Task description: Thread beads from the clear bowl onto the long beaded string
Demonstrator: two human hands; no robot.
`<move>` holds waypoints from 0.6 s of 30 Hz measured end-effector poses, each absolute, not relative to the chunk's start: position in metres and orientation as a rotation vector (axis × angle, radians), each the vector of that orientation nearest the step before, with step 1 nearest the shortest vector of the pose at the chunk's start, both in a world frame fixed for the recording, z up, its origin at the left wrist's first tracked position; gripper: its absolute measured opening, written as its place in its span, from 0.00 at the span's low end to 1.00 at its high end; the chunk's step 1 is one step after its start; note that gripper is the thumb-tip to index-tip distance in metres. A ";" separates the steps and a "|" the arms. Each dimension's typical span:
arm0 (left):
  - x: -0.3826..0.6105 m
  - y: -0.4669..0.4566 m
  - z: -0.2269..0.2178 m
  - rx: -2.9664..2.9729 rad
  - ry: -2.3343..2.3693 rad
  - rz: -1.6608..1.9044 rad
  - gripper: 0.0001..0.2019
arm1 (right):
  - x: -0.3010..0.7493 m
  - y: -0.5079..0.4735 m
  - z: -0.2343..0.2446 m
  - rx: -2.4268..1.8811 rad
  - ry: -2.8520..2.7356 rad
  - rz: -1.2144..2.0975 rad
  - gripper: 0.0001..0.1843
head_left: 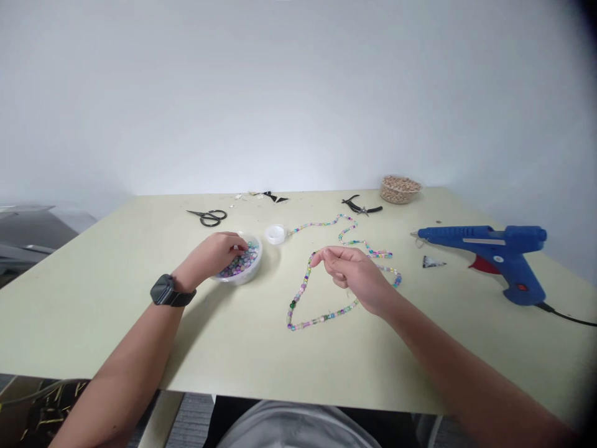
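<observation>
My left hand (pixel 222 252), with a black watch on the wrist, reaches over the rim of a clear round tub (pixel 252 272) of small coloured beads (pixel 236 266). Its fingertips are drawn together at the beads, and what they pinch is too small to make out. To the right, my right hand (pixel 347 270) is closed, thumb against forefinger, on the end of a string of beads (pixel 304 283). From there the multicoloured strand loops down onto the table, passes behind the hand and winds back toward a small white spool (pixel 276 234).
Black-handled scissors (pixel 209 217) lie behind the tub. Pliers (pixel 362 207) and a tub of tan pellets (pixel 399 189) are at the back. A blue glue gun (pixel 489 246) with a cord lies at right, near a small foil-like cone (pixel 433 262). Scraps (pixel 275 197) lie by the wall.
</observation>
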State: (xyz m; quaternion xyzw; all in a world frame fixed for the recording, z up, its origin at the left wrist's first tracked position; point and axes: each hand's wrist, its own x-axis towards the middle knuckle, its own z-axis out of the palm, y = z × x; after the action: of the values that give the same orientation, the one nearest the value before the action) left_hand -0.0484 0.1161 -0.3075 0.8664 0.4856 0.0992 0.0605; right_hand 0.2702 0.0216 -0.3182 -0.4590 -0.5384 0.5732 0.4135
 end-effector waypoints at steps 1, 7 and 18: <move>-0.049 0.116 -0.308 2.620 1.470 0.303 0.16 | 0.270 0.021 -0.318 -1.152 -1.352 1.443 0.19; -0.050 0.117 -0.309 2.630 1.445 0.316 0.17 | 0.269 0.021 -0.318 -1.136 -1.370 1.448 0.20; -0.045 0.114 -0.305 2.623 1.440 0.329 0.15 | 0.270 0.021 -0.318 -1.252 -1.499 1.320 0.21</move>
State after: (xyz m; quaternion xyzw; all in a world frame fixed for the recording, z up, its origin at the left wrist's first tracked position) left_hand -0.0455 0.1136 -0.3050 0.8695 0.4773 0.1090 0.0657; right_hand 0.2697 0.0206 -0.3179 -0.4908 -0.5875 0.5176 0.3821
